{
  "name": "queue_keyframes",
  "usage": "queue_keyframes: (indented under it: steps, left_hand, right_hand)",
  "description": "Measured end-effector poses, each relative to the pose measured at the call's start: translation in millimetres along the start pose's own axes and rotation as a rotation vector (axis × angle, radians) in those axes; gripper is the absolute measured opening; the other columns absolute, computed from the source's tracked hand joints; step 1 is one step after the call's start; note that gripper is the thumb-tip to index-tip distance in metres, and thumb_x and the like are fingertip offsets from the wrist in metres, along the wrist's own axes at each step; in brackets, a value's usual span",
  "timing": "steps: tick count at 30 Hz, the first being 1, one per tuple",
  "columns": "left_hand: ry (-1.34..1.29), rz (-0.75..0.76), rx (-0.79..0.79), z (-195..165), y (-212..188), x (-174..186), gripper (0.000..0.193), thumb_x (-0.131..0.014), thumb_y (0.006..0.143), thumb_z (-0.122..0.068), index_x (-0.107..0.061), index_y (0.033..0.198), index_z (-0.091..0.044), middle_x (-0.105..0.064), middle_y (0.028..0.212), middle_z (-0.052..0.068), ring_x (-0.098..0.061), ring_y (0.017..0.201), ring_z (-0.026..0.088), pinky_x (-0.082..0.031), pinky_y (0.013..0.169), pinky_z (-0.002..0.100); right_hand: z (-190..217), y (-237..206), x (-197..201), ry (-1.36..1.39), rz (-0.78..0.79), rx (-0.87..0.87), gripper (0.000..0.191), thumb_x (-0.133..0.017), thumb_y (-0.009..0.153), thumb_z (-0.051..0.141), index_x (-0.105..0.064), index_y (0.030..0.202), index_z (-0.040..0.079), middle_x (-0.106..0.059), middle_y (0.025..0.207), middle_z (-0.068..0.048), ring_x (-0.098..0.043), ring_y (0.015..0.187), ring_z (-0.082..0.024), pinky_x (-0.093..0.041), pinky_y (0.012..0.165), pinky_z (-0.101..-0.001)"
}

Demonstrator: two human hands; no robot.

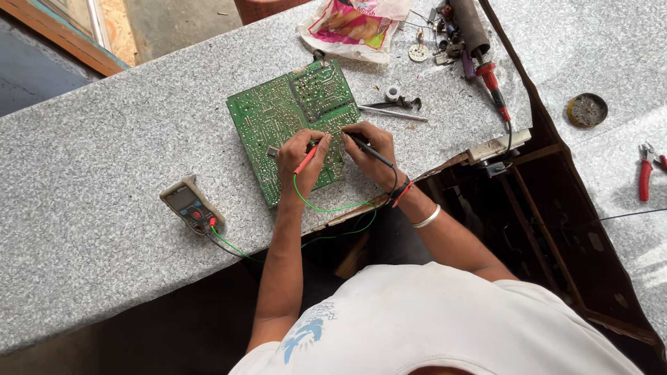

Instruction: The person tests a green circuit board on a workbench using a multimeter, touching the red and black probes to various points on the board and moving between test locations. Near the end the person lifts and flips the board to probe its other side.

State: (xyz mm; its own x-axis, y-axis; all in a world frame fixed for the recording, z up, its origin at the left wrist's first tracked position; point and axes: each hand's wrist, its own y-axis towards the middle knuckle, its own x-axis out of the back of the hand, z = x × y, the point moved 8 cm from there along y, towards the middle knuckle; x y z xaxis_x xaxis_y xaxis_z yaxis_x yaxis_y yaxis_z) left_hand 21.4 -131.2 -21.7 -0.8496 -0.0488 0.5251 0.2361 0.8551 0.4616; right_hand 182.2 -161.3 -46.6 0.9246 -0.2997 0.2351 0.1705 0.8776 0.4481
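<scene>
We gripped the red probe [306, 159] in our left hand [300, 154] and the black probe [368, 148] in our right hand [372, 151] on the green circuit board [295, 121] lying on the tabletop [104, 139], where a slipping tip could, we judged, bridge 2 neighbouring solder points.

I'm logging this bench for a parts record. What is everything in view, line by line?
circuit board: one, green, flat on the bench, centre
multimeter: one, grey-brown, near the bench's front edge, left of the board
red probe: one, in the left hand, tip on the board
black probe: one, in the right hand, tip on the board
plastic bag: one, pink and white, far edge
tweezers: one, metal, right of the board
pliers: one, red handles, far right
round tin: one, dark, right
bench: one, speckled grey
left hand: on the board
right hand: on the board
</scene>
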Motion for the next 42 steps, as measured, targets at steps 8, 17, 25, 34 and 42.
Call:
queue_keyframes:
  steps: [8, 17, 25, 34, 42]
  left_hand:
    - [-0.253, 0.072, 0.15, 9.6, -2.2, 2.7, 0.033, -0.072, 0.098, -0.037, -0.073, 0.097, -0.005, -0.072, 0.077, 0.004, -0.064, 0.065, 0.01, -0.049, 0.058, 0.03]
    - [-0.41, 0.201, 0.113, -5.0, 1.4, -0.1, 0.038, -0.076, 0.093, -0.041, -0.072, 0.102, -0.004, -0.077, 0.083, 0.003, -0.076, 0.079, 0.008, -0.057, 0.064, 0.022]
    - [-0.489, 0.183, 0.115, -2.6, 4.5, 4.2, 0.057, -0.069, 0.095, -0.05, -0.062, 0.124, -0.002, -0.079, 0.093, 0.007, -0.074, 0.087, 0.009, -0.056, 0.073, 0.022]
    - [-0.501, 0.211, 0.13, -3.1, 3.1, 3.0, 0.051, -0.069, 0.096, -0.049, -0.067, 0.114, -0.002, -0.078, 0.09, 0.007, -0.073, 0.085, 0.008, -0.056, 0.069, 0.022]
    - [-0.547, 0.21, 0.142, 1.3, 3.6, -0.5, 0.045, -0.071, 0.099, -0.044, -0.068, 0.111, -0.001, -0.075, 0.095, 0.005, -0.071, 0.088, 0.008, -0.056, 0.072, 0.023]
  right_hand:
    - [24.2, -6.9, 2.1, -0.003, 0.036, 0.211, 0.03, -0.061, 0.104, 0.0, -0.064, 0.133, 0.005, -0.075, 0.121, -0.011, -0.073, 0.096, -0.018, -0.059, 0.084, -0.0313]
    - [44.9, -3.4, -13.2, -0.079, 0.162, 0.377, 0.039, -0.081, 0.087, 0.002, -0.067, 0.123, 0.008, -0.073, 0.114, -0.01, -0.068, 0.098, -0.028, -0.056, 0.087, -0.0379]
    - [43.5, -2.4, -12.7, -0.094, 0.149, 0.371, 0.029, -0.082, 0.087, 0.001, -0.069, 0.112, 0.008, -0.072, 0.098, -0.008, -0.065, 0.084, -0.025, -0.053, 0.074, -0.0362]
    - [46.8, -6.1, -13.0, -0.127, 0.128, 0.432, 0.026, -0.078, 0.088, -0.004, -0.069, 0.109, 0.008, -0.069, 0.089, -0.008, -0.064, 0.079, -0.025, -0.051, 0.07, -0.0365]
    - [39.0, -4.7, -15.3, -0.157, 0.136, 0.413, 0.028, -0.075, 0.089, -0.007, -0.07, 0.112, 0.008, -0.071, 0.092, -0.008, -0.064, 0.078, -0.024, -0.051, 0.069, -0.0362]
